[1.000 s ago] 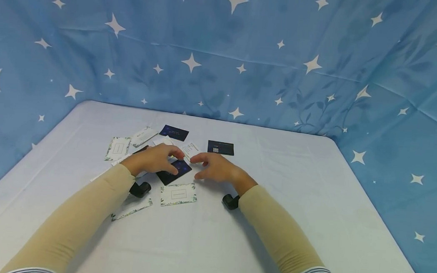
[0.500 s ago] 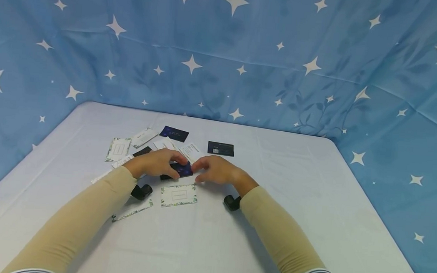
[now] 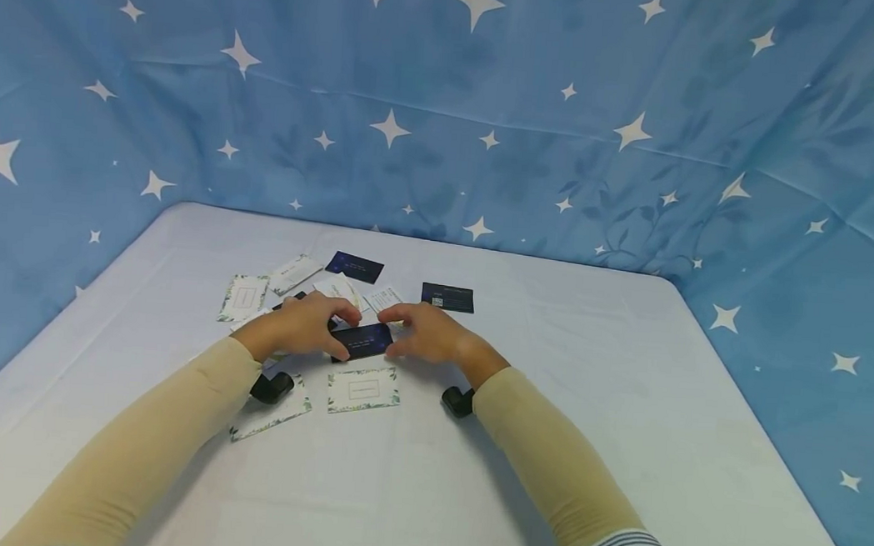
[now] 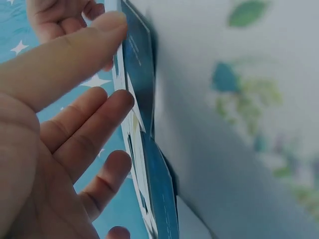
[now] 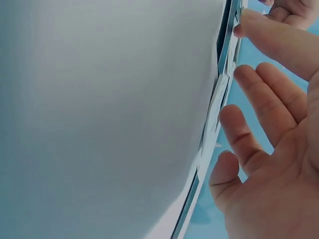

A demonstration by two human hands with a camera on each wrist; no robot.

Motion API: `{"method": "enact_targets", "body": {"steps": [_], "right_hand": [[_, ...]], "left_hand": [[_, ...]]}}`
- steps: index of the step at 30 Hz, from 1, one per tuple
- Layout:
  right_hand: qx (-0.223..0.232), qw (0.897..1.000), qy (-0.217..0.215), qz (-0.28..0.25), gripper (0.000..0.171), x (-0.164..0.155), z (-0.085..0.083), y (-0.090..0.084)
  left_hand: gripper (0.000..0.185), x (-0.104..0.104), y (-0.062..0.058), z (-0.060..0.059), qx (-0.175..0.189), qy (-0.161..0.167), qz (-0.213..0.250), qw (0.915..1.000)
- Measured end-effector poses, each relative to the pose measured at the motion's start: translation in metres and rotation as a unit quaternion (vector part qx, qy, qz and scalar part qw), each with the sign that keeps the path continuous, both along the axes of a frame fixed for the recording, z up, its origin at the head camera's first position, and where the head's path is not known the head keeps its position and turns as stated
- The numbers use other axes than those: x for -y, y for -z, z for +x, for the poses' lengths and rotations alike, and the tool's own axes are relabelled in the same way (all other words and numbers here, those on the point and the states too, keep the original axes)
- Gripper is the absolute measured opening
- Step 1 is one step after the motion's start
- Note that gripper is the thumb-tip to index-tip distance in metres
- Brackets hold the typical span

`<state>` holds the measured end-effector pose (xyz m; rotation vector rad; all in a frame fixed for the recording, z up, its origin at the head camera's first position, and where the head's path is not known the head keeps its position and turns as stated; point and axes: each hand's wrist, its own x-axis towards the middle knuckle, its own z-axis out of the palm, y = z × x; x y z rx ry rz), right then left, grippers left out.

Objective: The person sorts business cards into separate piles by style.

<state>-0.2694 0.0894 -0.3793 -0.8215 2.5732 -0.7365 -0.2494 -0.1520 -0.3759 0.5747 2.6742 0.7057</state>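
Note:
A dark blue business card lies near the middle of the table between both hands. At its left end is my left hand, with thumb and index finger spread and their tips close to the card. My right hand is at the other end, its thumb beside the card's right edge and its index finger by the upper right corner. In the left wrist view the thumb overlaps a dark card, and the other fingers are loosely bent. The right wrist view shows similarly relaxed fingers near the cards' edges.
Behind the hands lie two more dark cards, one at the back left and a dark card with a code square. White leaf-bordered cards are in front and to the left, several overlapping. A blue star-printed curtain borders the white table.
Between the hands, the dark blue card has turned from a steep slant to nearly level and come out from under the left fingers. The left thumb and fingers have drawn slightly left.

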Motion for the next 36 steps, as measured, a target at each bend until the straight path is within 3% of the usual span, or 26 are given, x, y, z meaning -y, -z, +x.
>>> {"method": "enact_targets", "body": {"steps": [11, 21, 36], "right_hand": [[0.0, 1.0, 0.002, 0.027, 0.057, 0.009, 0.0, 0.002], [-0.01, 0.999, 0.007, 0.035, 0.058, 0.012, 0.005, -0.001], [-0.006, 1.0, 0.027, 0.014, 0.058, 0.005, 0.01, -0.005]], "left_hand": [[0.06, -0.002, 0.001, 0.003, -0.008, -0.003, -0.019, 0.9998], [0.064, -0.004, -0.002, 0.009, -0.041, -0.019, -0.053, 0.9976], [0.06, 0.001, -0.015, 0.01, -0.033, -0.018, -0.025, 0.999]]}}
